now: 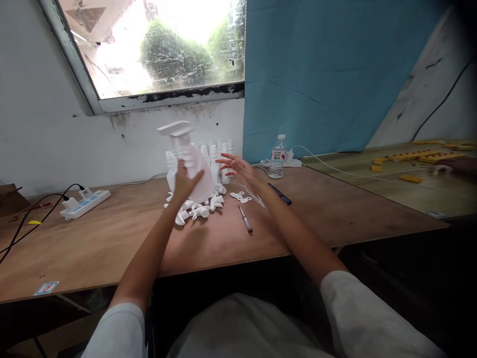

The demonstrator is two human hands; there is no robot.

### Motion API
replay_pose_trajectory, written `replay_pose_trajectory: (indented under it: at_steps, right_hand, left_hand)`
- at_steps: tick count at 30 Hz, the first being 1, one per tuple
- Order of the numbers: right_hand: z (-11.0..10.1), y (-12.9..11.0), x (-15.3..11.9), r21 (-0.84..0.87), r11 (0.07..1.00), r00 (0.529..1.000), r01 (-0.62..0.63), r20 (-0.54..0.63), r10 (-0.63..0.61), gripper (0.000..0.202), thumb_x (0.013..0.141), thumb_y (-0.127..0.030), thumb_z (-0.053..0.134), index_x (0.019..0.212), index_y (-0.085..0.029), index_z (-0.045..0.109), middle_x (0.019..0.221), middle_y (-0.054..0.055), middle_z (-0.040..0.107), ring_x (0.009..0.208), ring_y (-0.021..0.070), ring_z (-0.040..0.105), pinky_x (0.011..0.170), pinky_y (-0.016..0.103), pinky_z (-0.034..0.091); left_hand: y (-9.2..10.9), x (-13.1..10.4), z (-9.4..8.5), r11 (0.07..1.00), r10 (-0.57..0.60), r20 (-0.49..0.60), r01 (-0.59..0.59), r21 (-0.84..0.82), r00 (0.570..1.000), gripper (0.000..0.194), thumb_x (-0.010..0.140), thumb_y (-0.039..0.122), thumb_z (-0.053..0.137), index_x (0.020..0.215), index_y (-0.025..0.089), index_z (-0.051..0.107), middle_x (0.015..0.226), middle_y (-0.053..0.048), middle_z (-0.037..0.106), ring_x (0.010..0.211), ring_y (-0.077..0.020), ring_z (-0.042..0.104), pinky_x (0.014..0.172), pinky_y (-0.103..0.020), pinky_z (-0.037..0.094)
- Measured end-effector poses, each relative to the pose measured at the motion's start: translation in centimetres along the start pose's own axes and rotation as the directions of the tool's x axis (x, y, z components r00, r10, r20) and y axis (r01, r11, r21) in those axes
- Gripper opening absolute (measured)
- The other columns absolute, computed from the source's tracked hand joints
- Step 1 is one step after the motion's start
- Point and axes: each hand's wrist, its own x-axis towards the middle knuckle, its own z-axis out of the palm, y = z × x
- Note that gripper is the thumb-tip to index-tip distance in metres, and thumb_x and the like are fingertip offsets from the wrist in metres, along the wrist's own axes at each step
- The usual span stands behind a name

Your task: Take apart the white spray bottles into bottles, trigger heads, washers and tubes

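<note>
My left hand (187,181) is wrapped round a white plastic spray bottle (199,174) with a wide flat head, raised off the table and slightly blurred. To its right, my right hand (242,171) is held up, fingers spread, with nothing in it. Several more white bottles (224,161) stand behind, partly hidden by the held one. Below lies a heap of small white plastic parts (201,210). Flat white ring-like pieces (241,197) and thin white tubes (255,195) lie under my right hand. A screwdriver (245,220) rests nearer to me.
Right of my right forearm lies a dark phone (279,194); a water bottle (277,158) stands behind it. A power strip (85,204) with cables is at the left. On the neighbouring table are yellow pieces (410,178) and another person's hand (460,164).
</note>
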Motion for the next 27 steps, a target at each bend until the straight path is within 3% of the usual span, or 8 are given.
replay_pose_trajectory:
  at_steps: [3,4,6,10,14,20,22,27]
  right_hand:
    - [-1.1,1.8,-0.5,-0.002,0.987,0.985,-0.159,-0.069,0.159,0.053,0.083,-0.061,0.059,0.122,-0.024,0.059,0.125,0.009,0.065,0.097,0.0179,0.064,0.079,0.029,0.052]
    - [-1.5,2.5,-0.8,0.004,0.979,0.976,-0.203,-0.081,0.202,0.053,0.083,-0.062,0.057,0.116,-0.021,0.061,0.118,0.011,0.068,0.089,0.0177,0.066,0.074,0.028,0.053]
    - [-2.3,4.0,-1.4,0.002,0.962,0.958,-0.273,-0.093,0.272,0.054,0.083,-0.065,0.053,0.103,-0.016,0.065,0.099,0.013,0.073,0.071,0.017,0.067,0.064,0.029,0.053]
    - [-3.8,6.4,-2.8,-0.026,0.934,0.922,-0.356,-0.176,0.346,0.05,0.081,-0.063,0.06,0.085,-0.013,0.067,0.073,0.009,0.071,0.05,0.012,0.06,0.047,0.024,0.046]
    - [-4.5,8.6,-3.9,-0.076,0.911,0.88,-0.405,-0.304,0.366,0.043,0.09,-0.053,0.055,0.079,-0.012,0.063,0.059,0.0,0.061,0.039,0.0049,0.045,0.038,0.018,0.035]
    - [-3.8,11.4,-4.5,-0.14,0.851,0.821,-0.507,-0.379,0.427,0.027,0.095,-0.038,0.053,0.1,-0.012,0.061,0.085,0.002,0.063,0.066,0.0094,0.06,0.059,0.024,0.053]
    - [-3.4,11.8,-4.7,-0.16,0.832,0.81,-0.531,-0.384,0.443,0.027,0.095,-0.036,0.054,0.107,-0.013,0.061,0.096,0.005,0.064,0.077,0.0127,0.063,0.067,0.029,0.055]
    - [-3.0,11.9,-5.0,-0.219,0.799,0.803,-0.56,-0.38,0.459,0.029,0.094,-0.036,0.055,0.113,-0.014,0.059,0.107,0.007,0.063,0.088,0.0166,0.064,0.076,0.035,0.056]
  left_hand:
    - [-3.4,2.2,-6.1,0.98,-0.075,-0.194,0.108,0.167,0.978,0.057,0.074,0.028,0.072,0.119,0.015,0.04,0.094,-0.006,0.062,0.078,-0.0195,0.06,0.074,-0.033,0.048]
    - [-4.7,2.4,-8.1,0.91,-0.114,-0.278,0.212,0.357,0.954,0.056,0.074,0.033,0.073,0.117,0.017,0.041,0.091,-0.002,0.062,0.075,-0.017,0.059,0.072,-0.029,0.048]
    - [-7.2,2.3,-11.8,0.833,-0.167,-0.376,0.334,0.441,0.911,0.059,0.071,0.031,0.075,0.118,0.014,0.042,0.091,-0.004,0.063,0.079,-0.019,0.059,0.074,-0.03,0.046]
    - [-10.8,0.7,-16.4,0.69,-0.217,-0.516,0.505,0.519,0.828,0.063,0.072,0.033,0.073,0.123,0.011,0.042,0.103,-0.011,0.065,0.09,-0.0276,0.061,0.079,-0.037,0.046]
    - [-12.7,-0.7,-18.4,0.581,-0.253,-0.542,0.574,0.578,0.802,0.064,0.078,0.035,0.069,0.131,0.011,0.042,0.119,-0.018,0.063,0.104,-0.0335,0.06,0.085,-0.04,0.044]
    - [-14.6,-2.8,-19.2,0.467,-0.345,-0.504,0.61,0.64,0.792,0.082,0.079,0.042,0.07,0.143,0.016,0.025,0.129,-0.017,0.057,0.111,-0.0307,0.059,0.082,-0.035,0.045]
    - [-15.2,-3.5,-19.1,0.405,-0.428,-0.497,0.651,0.642,0.755,0.085,0.074,0.041,0.075,0.14,0.012,0.03,0.12,-0.016,0.061,0.101,-0.029,0.062,0.077,-0.035,0.046]
    - [-16.2,-4.0,-19.4,0.234,-0.522,-0.572,0.751,0.617,0.632,0.052,0.088,0.046,0.059,0.128,0.015,0.048,0.119,-0.012,0.058,0.102,-0.0246,0.059,0.09,-0.046,0.047]
